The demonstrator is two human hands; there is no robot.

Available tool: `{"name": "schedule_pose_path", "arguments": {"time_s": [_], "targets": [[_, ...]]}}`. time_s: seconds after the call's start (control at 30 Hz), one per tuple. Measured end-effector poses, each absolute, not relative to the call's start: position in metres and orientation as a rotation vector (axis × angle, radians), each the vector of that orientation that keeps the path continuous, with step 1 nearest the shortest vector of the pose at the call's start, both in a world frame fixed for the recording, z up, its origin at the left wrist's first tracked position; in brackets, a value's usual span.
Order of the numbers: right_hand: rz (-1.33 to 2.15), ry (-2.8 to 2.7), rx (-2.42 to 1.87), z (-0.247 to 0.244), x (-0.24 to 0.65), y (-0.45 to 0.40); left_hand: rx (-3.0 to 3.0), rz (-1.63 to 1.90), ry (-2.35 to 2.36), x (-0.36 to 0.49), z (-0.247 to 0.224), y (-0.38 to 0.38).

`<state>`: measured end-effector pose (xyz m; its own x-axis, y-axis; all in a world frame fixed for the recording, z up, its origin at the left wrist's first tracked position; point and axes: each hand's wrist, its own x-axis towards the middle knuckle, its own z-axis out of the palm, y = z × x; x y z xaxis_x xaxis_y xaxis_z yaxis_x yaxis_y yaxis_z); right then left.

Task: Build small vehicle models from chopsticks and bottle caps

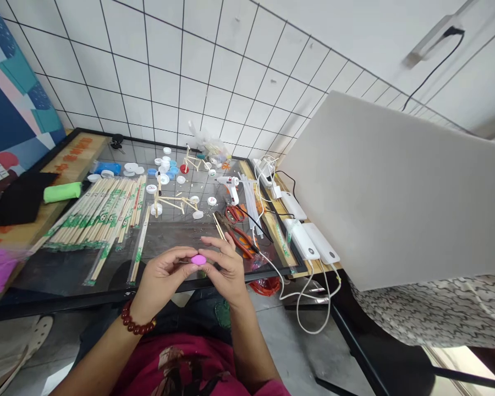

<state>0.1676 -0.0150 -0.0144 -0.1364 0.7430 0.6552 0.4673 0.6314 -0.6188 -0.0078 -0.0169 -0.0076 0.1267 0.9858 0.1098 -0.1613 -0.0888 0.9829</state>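
Between the fingertips of both hands sits a small purple lump [198, 259], smooth and rounded, soft clay by its look. My left hand [167, 269] pinches it from the left, a beaded bracelet on the wrist. From the right, my right hand [225, 267] presses it with thumb and fingers. Both hands are over the table's front edge. Just beyond the right fingers lie wooden chopsticks [219, 226] and red-handled pliers [241, 236]. Farther back, a small stick frame [176, 202] stands with white bottle caps at its ends.
Wrapped chopsticks [101, 212] are heaped at left, near a green clay pack [61, 192] and a purple pack [0, 269]. A glue gun [230, 188], red scissors [234, 213] and glue sticks [251, 206] lie right. White power banks [303, 238] trail cables over the right edge.
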Motion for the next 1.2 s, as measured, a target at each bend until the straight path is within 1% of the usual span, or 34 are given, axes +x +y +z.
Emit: {"name": "schedule_pose_path", "arguments": {"time_s": [0.17, 0.4, 0.67, 0.87, 1.2], "targets": [[0.282, -1.775, -1.007, -0.017, 0.165, -0.014, 1.137, 1.155, 0.952, -0.009, -0.012, -0.019], [0.219, -1.819, -0.986, -0.017, 0.163, -0.014, 1.149, 1.183, 1.021, -0.008, -0.013, -0.017], [0.224, -1.858, -0.986, -0.015, 0.161, -0.013, 1.175, 1.172, 1.036, -0.010, -0.010, -0.014], [0.227, -1.892, -0.957, -0.016, 0.160, -0.013, 1.136, 1.115, 1.023, -0.011, -0.008, -0.014], [0.204, -1.921, -0.916, -0.015, 0.156, -0.015, 1.148, 1.163, 1.050, -0.014, -0.005, -0.022]]}}
